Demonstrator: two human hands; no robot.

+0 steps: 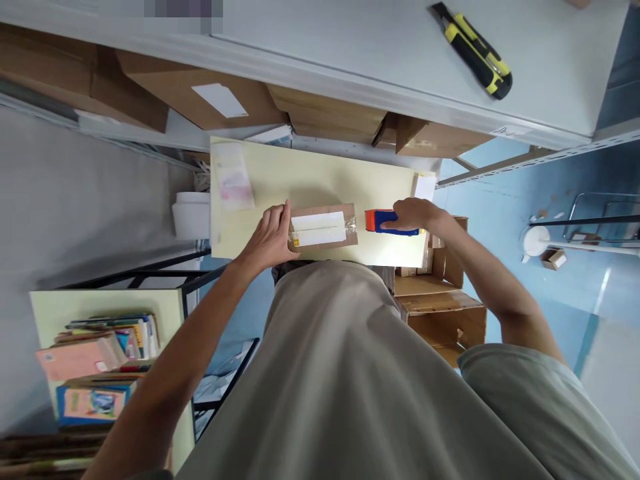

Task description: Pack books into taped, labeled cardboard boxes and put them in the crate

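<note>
A small brown cardboard box (324, 228) with a white label on top lies on the pale yellow table (320, 180) in front of me. Shiny clear tape (351, 227) crosses its right end. My left hand (274, 233) grips the box's left end, with the thumb at the near side and the fingers at the far side. To the right of the box, a short gap away, my right hand (413, 217) is closed around a blue and orange-red block-shaped thing (384, 220). Its orange-red end faces the box, and my fingers hide part of it.
A yellow-black utility knife (475, 53) lies on the grey shelf (360, 40) above the table. Larger cardboard boxes (330, 110) line the level beneath. Open cartons (435, 313) stand at the near right. Books (107, 340) are stacked on a side table at the left.
</note>
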